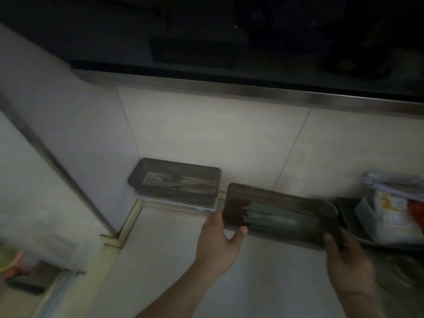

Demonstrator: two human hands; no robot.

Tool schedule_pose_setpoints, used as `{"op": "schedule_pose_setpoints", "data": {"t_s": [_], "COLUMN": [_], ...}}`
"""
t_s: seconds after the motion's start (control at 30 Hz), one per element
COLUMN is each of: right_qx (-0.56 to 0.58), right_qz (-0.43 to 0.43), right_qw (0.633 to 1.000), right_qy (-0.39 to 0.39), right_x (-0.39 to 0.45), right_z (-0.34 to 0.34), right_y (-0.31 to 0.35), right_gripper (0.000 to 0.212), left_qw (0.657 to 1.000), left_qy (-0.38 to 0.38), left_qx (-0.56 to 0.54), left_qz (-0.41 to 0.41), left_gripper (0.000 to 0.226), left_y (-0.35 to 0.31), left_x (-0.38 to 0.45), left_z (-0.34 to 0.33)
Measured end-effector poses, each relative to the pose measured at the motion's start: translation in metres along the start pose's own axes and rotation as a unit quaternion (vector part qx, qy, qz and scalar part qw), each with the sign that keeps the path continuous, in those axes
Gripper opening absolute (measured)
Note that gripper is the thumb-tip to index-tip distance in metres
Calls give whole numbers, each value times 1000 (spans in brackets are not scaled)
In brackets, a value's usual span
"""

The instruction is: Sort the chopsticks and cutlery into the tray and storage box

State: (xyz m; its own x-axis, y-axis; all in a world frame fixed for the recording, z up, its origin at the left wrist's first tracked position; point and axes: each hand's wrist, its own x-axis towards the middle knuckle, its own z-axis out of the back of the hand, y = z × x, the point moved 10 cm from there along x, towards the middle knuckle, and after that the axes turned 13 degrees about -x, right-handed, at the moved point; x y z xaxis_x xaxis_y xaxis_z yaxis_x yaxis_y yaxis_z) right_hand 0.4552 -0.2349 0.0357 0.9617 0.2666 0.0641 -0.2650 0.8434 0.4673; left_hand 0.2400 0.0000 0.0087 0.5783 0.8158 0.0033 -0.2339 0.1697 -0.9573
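A dark tray (275, 196) with pale green chopsticks (275, 216) and dark ones inside is held tilted just above the counter near the tiled wall. My left hand (218, 235) grips its left end, thumb on the front edge. My right hand (344, 255) grips its right front corner. To the left, in the corner, a dark storage box (137, 177) sits on a clear base and holds cutlery (181, 182), including a slotted metal piece. The view is dim and blurred.
A metal tray (348, 216) at the right carries a clear container (385, 216) of packets. A pale counter (172, 260) stretches in front. A dark cabinet (206, 47) with a steel edge hangs overhead. A white appliance side (57, 134) stands left.
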Motion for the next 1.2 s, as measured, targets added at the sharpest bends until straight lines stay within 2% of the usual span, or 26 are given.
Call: {"op": "schedule_pose_setpoints", "data": {"t_s": [0.1,0.17,0.3,0.37,0.43,0.53,0.67,0.73,0.8,0.97,1.07,1.2], "right_qx": [26,63,71,91,100,70,61,83,113,131,70,-86], "right_qz": [61,96,200,230,238,265,272,243,201,105,75,102], "right_qw": [997,993,976,967,962,954,954,961,968,982,991,987], "right_qy": [-33,-33,40,61,92,124,109,104,100,90,82,85], "right_x": [8,6,-10,-19,-30,-47,-55,-57,-58,-56,-53,-58], "right_z": [17,12,-32,-56,-81,-110,-119,-124,-127,-141,-145,-147], "right_y": [63,110,207,238,256,266,259,251,243,235,234,240], "right_gripper": [53,57,41,34,35,45,70,84,89,82,70,51], "left_qw": [998,995,986,984,980,977,971,960,957,954,963,970], "left_qy": [-54,-85,-149,-162,-173,-186,-225,-260,-272,-272,-232,-196], "left_qx": [-27,-51,-73,-76,-84,-95,-63,-87,-88,-97,-104,-82], "left_qz": [-22,-24,-6,22,44,52,52,52,54,83,93,120], "left_gripper": [34,29,16,22,41,35,40,49,62,81,86,92], "left_y": [-25,-31,-19,1,19,38,53,59,62,70,72,73], "left_x": [21,39,68,81,90,93,88,79,73,68,78,93], "left_z": [49,90,174,206,228,240,236,228,215,191,179,172]}}
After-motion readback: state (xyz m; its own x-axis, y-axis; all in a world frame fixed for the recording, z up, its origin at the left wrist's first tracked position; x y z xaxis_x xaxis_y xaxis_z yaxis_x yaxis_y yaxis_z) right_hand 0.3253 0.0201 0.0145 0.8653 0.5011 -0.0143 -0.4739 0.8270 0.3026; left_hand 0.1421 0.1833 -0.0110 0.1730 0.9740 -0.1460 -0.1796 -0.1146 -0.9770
